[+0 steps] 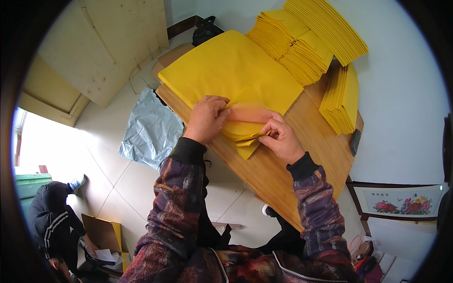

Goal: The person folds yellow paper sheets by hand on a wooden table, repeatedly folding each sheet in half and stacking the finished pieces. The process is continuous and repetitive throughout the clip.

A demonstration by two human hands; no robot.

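Observation:
Both my hands are on a yellow fabric-like piece [246,133] at the front edge of a flat pile of yellow sheets [222,66] on a wooden table. My left hand [206,119] has its fingers curled on the piece's left edge. My right hand [281,139] pinches its folded, layered right edge between thumb and fingers. The front corner of the piece points down over the tabletop. Between my hands lies a blurred pinkish-orange strip [254,113]; I cannot tell what it is.
Stacks of folded yellow pieces [292,45] stand on the far side of the table [316,141], with another bundle [340,99] to the right. A grey plastic bag [152,129] hangs by its left edge. At lower left a person [52,217] bends beside an open box [101,226].

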